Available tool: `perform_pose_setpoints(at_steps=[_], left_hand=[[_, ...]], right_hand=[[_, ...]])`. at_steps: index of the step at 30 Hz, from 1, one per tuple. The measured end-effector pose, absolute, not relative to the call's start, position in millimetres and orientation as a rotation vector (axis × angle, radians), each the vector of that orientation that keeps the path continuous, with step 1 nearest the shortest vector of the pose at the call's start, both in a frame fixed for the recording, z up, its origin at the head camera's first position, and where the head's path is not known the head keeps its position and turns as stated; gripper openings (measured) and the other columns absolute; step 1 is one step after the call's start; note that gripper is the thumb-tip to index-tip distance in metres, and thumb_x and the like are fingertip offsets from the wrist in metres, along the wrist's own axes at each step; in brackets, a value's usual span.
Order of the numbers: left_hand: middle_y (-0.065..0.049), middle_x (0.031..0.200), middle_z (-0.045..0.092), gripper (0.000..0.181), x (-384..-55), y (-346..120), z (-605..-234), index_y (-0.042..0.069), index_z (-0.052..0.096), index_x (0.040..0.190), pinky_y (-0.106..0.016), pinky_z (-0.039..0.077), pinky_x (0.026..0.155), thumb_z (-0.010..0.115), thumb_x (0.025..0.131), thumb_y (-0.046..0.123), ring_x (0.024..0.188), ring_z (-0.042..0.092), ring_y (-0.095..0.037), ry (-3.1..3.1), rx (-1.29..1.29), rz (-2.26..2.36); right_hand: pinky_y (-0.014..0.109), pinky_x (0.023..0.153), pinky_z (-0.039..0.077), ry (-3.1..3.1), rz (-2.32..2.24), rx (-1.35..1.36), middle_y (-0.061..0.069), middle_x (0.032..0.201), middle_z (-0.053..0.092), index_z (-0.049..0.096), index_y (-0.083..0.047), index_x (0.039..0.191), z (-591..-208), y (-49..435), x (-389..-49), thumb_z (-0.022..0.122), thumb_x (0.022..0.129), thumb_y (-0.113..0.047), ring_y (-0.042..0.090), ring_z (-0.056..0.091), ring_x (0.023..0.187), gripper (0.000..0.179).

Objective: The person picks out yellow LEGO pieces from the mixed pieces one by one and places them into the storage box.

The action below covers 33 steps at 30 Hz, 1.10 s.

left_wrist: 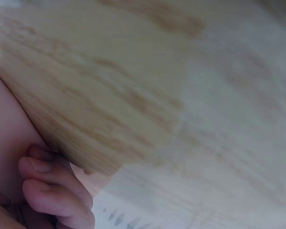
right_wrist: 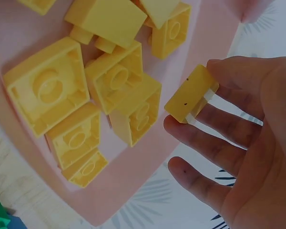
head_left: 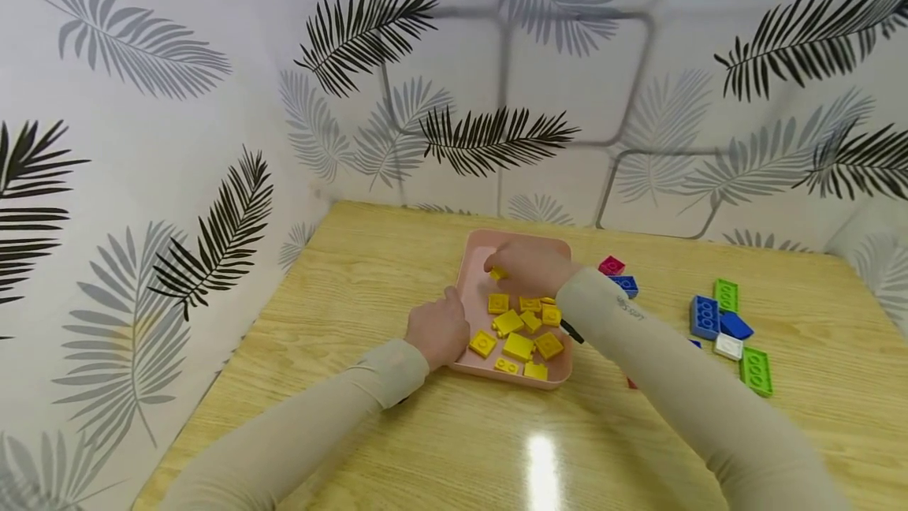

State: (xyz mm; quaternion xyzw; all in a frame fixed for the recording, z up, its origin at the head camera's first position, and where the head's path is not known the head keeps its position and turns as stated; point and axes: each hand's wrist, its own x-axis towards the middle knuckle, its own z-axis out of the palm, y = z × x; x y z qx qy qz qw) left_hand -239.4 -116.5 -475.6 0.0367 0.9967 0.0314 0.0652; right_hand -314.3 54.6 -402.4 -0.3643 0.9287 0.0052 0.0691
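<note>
A pink tray [head_left: 474, 302] stands on the table and holds several yellow building bricks [head_left: 520, 347], some upside down with their hollow undersides showing. My left hand [head_left: 437, 330] grips the tray's left wall, thumb up at the rim. In the left wrist view, the curled fingers [left_wrist: 57, 191] press against the tray's outer side. Over the far part of the tray, my right hand [head_left: 530, 265] pinches one small yellow brick [right_wrist: 191, 94] between thumb and fingers. The right wrist view shows this brick apart from the pile, its plain side facing the camera.
To the right of the tray lie loose bricks: a red one [head_left: 612, 265], blue ones [head_left: 705, 317], green ones [head_left: 756, 371] and a white one [head_left: 728, 346]. The right forearm partly covers others. A wall with a leaf pattern [head_left: 496, 101] rises behind the wooden table [head_left: 340, 274].
</note>
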Motion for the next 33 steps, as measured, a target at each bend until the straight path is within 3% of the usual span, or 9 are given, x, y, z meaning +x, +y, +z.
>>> perform_pose_setpoints(at_steps=[11,19,28,33], left_hand=[[-0.005,0.072,0.061,0.042,-240,-112,-482,0.0,0.047,0.128,-0.039,0.054,0.061,0.055,0.1,0.031,0.057,0.059,-0.018,3.019,0.129,0.105],[-0.005,0.075,0.063,0.048,-240,-107,-480,0.0,0.045,0.134,-0.038,0.055,0.061,0.055,0.101,0.033,0.057,0.059,-0.018,3.008,0.138,0.08],[-0.005,0.071,0.061,0.061,-245,-115,-475,-0.002,0.041,0.147,-0.032,0.049,0.053,0.054,0.099,0.035,0.056,0.057,-0.017,2.986,0.135,0.091],[-0.004,0.072,0.058,0.052,-248,-124,-472,0.001,0.052,0.131,-0.032,0.046,0.054,0.056,0.096,0.039,0.059,0.057,-0.017,2.975,0.106,0.158]], right_hand=[[0.042,0.103,0.049,2.77,0.032,-1.082,0.002,0.122,0.071,0.069,-0.021,0.131,-411,56,-312,0.072,0.094,-0.028,0.02,0.066,0.11,0.037],[0.045,0.104,0.048,2.778,-0.055,-1.034,0.005,0.128,0.068,0.068,-0.019,0.131,-414,67,-308,0.072,0.095,-0.024,0.023,0.063,0.116,0.037],[0.044,0.097,0.052,2.84,-0.137,-1.055,0.007,0.122,0.069,0.07,-0.014,0.127,-404,93,-288,0.069,0.095,-0.022,0.023,0.065,0.104,0.033],[0.045,0.093,0.054,2.898,-0.164,-1.045,0.007,0.123,0.069,0.069,-0.013,0.127,-400,112,-280,0.073,0.093,-0.022,0.024,0.067,0.101,0.036]])
